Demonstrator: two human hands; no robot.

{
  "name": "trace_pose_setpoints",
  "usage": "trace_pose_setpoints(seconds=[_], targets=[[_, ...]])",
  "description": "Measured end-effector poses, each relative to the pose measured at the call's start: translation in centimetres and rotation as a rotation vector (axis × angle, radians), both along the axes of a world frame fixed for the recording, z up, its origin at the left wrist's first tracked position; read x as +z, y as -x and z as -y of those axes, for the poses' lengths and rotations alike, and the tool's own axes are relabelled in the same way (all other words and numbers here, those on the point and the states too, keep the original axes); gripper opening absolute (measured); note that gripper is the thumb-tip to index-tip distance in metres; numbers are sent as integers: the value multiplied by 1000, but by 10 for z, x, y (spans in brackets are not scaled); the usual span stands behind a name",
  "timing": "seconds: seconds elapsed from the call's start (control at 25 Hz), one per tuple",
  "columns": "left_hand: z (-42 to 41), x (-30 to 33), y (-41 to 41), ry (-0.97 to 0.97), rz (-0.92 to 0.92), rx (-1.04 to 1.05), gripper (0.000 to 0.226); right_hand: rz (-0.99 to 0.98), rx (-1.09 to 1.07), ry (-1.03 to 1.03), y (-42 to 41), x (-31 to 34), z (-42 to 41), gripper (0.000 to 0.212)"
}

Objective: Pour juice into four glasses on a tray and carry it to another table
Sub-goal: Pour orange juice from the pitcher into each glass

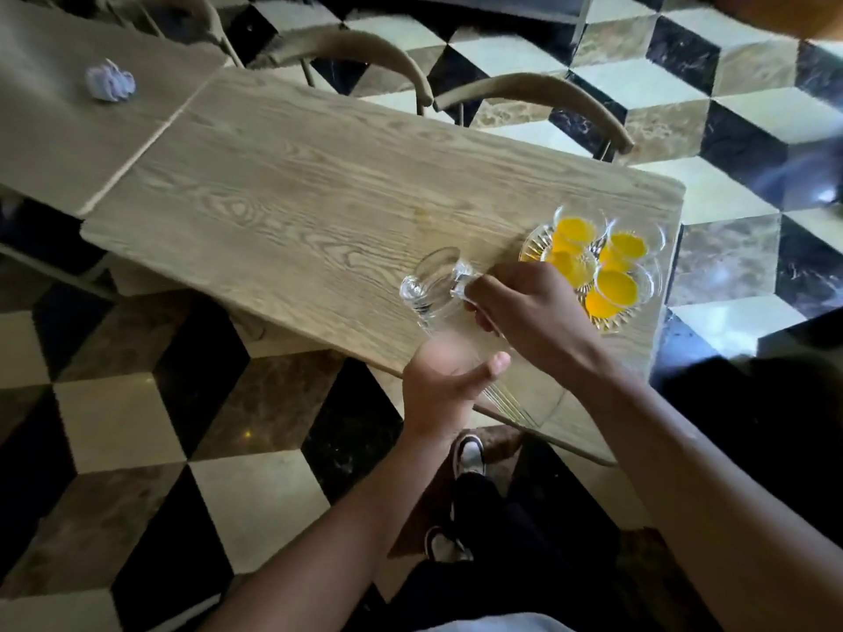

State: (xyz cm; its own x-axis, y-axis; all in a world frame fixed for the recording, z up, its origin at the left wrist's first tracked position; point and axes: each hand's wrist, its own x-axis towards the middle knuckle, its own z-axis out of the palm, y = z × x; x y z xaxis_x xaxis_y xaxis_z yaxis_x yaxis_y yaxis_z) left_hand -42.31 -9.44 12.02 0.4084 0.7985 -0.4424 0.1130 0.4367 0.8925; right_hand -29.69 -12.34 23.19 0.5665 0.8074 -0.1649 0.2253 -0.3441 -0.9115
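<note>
Head view: we hold a clear jug over a wooden table beside four filled glasses.

Two chairs stand behind the wooden table; crumpled paper lies far left. Our right hand grips the clear jug, tipped leftward, apparently empty. Our left hand is relaxed, open. Four glasses of orange juice fill the glass tray near the table's right end.

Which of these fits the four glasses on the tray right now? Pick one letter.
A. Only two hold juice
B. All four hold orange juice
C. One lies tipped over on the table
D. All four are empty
B: all four glasses stand on the clear tray with orange juice in each, while the right hand holds the empty-looking glass pitcher by its handle beside them.
</note>
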Motion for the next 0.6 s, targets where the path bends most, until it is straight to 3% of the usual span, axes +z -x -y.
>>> trace_pose_setpoints(seconds=[0.08, 0.24, 0.48, 0.6], targets=[[-29, -3, -7, -1, 44, -53, 65, -28, -2, -14, -7, -1, -18, 29], [-88, -6, -22, -23, 31, -114, 87, -129, 1, -46, -28, -7, -56, 25], [-159, -9, -56, -59, -4, -218, 65, -147, 157, -46, -77, -12, -97, 23], [-190, -2, -67, -72, -5, -308, 67, -123, 227, -142, -93, -20, -104, 14]])
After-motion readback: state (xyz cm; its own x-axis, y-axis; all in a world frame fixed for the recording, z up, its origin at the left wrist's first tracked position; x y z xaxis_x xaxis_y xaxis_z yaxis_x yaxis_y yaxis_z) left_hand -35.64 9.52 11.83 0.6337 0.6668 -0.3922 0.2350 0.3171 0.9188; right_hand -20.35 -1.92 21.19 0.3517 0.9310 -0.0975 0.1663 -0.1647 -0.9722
